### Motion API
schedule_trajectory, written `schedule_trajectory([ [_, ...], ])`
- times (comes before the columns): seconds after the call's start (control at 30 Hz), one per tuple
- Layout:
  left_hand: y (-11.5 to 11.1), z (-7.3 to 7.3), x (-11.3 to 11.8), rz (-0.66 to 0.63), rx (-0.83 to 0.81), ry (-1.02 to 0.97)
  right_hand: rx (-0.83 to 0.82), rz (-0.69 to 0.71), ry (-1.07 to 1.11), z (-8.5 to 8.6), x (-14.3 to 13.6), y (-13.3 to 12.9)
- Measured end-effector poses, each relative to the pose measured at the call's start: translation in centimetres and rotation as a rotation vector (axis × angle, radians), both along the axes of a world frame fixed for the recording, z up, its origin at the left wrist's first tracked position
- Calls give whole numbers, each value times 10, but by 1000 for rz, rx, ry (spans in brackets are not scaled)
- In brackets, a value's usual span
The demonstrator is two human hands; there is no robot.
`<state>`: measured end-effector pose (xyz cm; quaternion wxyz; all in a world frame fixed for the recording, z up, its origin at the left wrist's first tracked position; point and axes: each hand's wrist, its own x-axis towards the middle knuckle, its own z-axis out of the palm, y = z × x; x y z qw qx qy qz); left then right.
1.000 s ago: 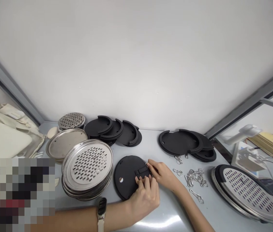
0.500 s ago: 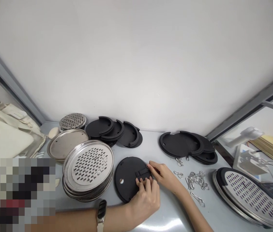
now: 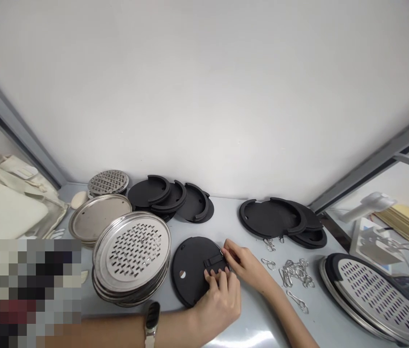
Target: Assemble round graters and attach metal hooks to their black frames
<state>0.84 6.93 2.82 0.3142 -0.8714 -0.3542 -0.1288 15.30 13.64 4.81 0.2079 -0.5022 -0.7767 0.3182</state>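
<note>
A round black plastic disc (image 3: 193, 258) lies on the table in front of me, with a raised bar near its right edge and a round hole at left. My left hand (image 3: 219, 295), a watch on its wrist, presses curled fingers onto the disc's right part and steadies it. At the disc's right edge, my right hand (image 3: 239, 258) pinches the end of a thin metal wire clip (image 3: 222, 252), mostly hidden by the fingers. Loose wire clips (image 3: 295, 273) are heaped to the right of my right hand.
Left of the disc stands a stack of metal grater plates (image 3: 135, 251), with plain metal discs (image 3: 99, 215) behind. More black discs (image 3: 193, 203) lie along the wall, others (image 3: 271, 217) at back right. Assembled graters (image 3: 374, 295) rest at far right. A pale bag (image 3: 5, 203) is at left.
Both hands stay at the disc's right edge. My right fingers have shifted very slightly at the wire clip; the view has moved a little.
</note>
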Motion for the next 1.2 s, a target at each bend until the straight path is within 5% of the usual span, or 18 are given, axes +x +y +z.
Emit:
schedule_trajectory([
  [1.2, 1, -1, 1, -11, -13, -26, 3, -2, -86, -3, -2, -1],
])
